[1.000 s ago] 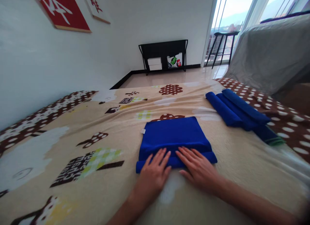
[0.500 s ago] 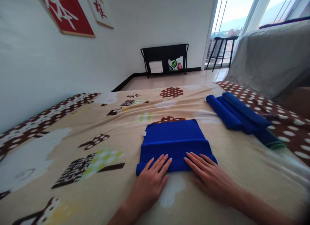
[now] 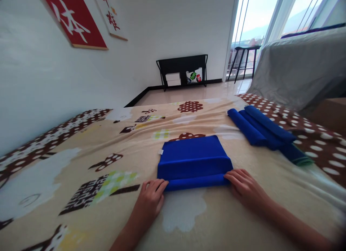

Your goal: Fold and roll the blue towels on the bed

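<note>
A blue cloth [image 3: 193, 150] lies on the patterned blanket [image 3: 205, 222], its near edge rolled or folded over into a thick band. A small white tag sticks out on its left side. My left hand [image 3: 151, 195] pinches the left end of the band, thumb and fingers closed on it. At the opposite end, my right hand [image 3: 244, 186] has its fingers closed on the band's right corner. The fabric between the two hands lies straight and flat.
Several folded or rolled blue cloths [image 3: 261, 130] lie to the right, near the brown polka-dot border [image 3: 319, 143]. Beyond the bed stand a black rack [image 3: 182, 65] and a dark stool [image 3: 244, 60]. A grey-covered piece of furniture [image 3: 300, 63] is at the right.
Both hands have gone from lying flat on the cloth's near band to gripping its two ends. They moved apart, the left hand leftward and the right hand slightly rightward.
</note>
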{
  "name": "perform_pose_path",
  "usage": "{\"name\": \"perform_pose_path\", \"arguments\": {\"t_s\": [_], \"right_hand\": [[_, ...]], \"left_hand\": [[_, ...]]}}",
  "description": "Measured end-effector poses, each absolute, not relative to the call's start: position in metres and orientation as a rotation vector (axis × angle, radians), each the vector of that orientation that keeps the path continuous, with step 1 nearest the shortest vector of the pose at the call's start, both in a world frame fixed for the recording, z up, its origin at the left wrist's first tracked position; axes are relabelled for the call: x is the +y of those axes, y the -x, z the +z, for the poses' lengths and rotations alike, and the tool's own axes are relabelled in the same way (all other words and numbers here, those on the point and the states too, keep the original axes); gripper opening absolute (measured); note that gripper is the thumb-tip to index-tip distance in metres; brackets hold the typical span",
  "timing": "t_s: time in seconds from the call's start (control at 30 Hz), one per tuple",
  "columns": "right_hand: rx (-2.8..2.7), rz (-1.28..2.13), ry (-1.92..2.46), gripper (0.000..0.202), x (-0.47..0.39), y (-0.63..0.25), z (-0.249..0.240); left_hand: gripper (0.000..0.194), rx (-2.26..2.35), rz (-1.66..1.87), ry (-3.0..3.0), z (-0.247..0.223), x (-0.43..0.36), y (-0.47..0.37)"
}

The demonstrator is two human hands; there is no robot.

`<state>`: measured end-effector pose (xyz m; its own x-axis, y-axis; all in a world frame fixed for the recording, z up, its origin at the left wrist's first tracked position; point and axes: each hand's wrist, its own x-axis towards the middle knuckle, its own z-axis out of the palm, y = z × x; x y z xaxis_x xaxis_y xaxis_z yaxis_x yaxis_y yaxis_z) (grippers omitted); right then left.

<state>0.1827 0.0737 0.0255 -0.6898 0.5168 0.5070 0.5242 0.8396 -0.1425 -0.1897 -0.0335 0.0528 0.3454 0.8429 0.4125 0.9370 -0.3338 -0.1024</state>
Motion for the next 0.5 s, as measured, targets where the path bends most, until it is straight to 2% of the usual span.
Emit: {"name": "perform_pose_path", "arguments": {"t_s": [0.13, 0.33, 0.43, 0.5], "right_hand": [[-2.484, 0.071, 0.827, 0.033, 0.075, -0.181, 0.046], [-2.607, 0.446, 0.992, 0.035, 0.056, -0.198, 0.064], [-2.611, 0.197, 1.093, 0.032, 0.047, -0.182, 0.058], [-2.572, -0.049, 1.048, 0.039, 0.040, -0.159, 0.053]], "left_hand": [[0.039, -1.663, -0.446, 2.344, 0.070, -0.030, 0.192], [0.040, -1.872, -0.445, 2.471, 0.079, -0.065, 0.191], [0.038, -1.850, -0.355, 2.264, 0.071, -0.069, 0.173], [0.045, -1.783, -0.355, 2.132, 0.067, -0.061, 0.149]]}}
